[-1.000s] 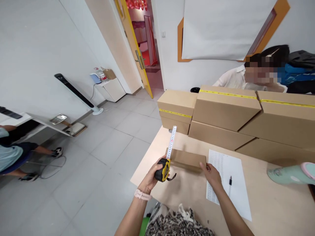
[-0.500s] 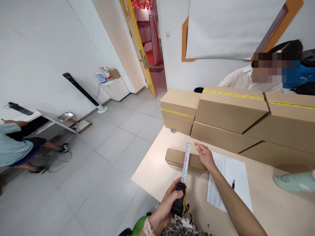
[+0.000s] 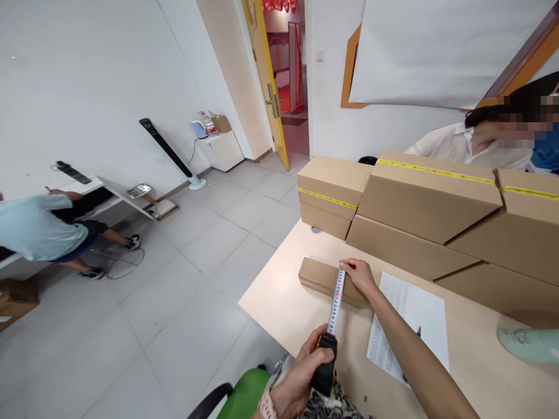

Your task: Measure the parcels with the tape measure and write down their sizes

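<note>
A small flat cardboard box (image 3: 318,276) lies on the wooden table (image 3: 279,302). My left hand (image 3: 301,378) is closed round a yellow and black tape measure (image 3: 325,364) near the table's front edge. Its white blade (image 3: 336,299) runs away from me across the box. My right hand (image 3: 358,274) pinches the blade's tip at the far edge of the box, fingers pressed down on it.
Large taped cardboard boxes (image 3: 419,198) are stacked along the back of the table. A printed sheet (image 3: 406,317) with a pen lies right of the small box. A mint object (image 3: 530,344) sits at far right. One person sits behind the boxes, another (image 3: 39,233) at left.
My right hand has come down onto the blade's tip at the box's far edge. My left hand has drawn the tape case back toward me, and the blade now lies across the box.
</note>
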Motion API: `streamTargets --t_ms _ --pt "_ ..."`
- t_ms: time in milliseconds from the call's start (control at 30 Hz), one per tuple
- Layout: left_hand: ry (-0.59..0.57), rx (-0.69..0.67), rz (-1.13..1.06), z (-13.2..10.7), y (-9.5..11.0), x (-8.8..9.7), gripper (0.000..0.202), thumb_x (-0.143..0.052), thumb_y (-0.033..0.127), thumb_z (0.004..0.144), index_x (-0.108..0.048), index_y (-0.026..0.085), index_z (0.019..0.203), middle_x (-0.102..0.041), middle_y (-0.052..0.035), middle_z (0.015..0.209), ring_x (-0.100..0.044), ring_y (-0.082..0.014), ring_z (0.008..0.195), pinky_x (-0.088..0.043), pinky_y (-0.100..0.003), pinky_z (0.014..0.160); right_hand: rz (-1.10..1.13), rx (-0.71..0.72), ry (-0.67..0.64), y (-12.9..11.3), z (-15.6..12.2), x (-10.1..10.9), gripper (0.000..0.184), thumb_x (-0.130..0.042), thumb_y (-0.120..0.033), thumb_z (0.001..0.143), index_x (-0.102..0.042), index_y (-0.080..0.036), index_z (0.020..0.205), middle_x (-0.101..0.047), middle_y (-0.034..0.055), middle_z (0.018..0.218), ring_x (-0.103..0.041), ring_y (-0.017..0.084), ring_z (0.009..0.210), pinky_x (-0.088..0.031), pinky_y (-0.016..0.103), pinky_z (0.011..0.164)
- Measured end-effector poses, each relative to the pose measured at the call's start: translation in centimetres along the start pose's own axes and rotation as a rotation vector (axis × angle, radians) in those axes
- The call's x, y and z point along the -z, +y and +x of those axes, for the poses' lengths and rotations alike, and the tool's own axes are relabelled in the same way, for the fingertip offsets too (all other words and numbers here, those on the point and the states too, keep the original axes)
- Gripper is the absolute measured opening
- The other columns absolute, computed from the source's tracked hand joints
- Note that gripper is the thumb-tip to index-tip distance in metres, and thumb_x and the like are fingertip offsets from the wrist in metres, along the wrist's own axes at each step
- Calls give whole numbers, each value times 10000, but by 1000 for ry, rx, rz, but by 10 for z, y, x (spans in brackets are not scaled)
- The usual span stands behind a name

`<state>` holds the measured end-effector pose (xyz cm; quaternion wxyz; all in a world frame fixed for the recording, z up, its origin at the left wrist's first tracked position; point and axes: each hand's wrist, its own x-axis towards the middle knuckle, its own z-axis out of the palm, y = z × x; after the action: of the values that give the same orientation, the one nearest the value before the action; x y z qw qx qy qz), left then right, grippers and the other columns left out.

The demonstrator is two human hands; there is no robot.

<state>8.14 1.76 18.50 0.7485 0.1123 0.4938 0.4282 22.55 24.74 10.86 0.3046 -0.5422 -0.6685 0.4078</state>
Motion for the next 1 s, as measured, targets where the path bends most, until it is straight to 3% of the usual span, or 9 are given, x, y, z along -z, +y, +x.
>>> streamTargets --t_ms 200,533,1000 --pt "17 -7 5 1 -5 7 658 -609 261 642 -467 203 1282 -580 -44 998 -529 -145 736 -423 -273 635 -37 -31 -36 -5 -1 0 238 -550 -366 739 -733 -218 706 -753 52 796 -667 235 744 -462 319 700" --pt "18 -6 49 -2 -3 9 664 -610 217 616 -484 201 1268 -576 -28 996 -497 -150 818 -396 -251 677 -56 -41 -54 4 -1 -1 252 -543 -404 755 -728 -234 735 -748 36 833 -663 228 781 -466 312 718" --pt "-2 19 24 0 -9 16 675 -608 254 598 -471 204 1256 -561 -27 980 -519 -142 756 -393 -261 636 -50 -47 -96 2 -1 1 233 -600 -413 727 -752 -246 785 -754 27 804 -667 226 773 -476 312 717"
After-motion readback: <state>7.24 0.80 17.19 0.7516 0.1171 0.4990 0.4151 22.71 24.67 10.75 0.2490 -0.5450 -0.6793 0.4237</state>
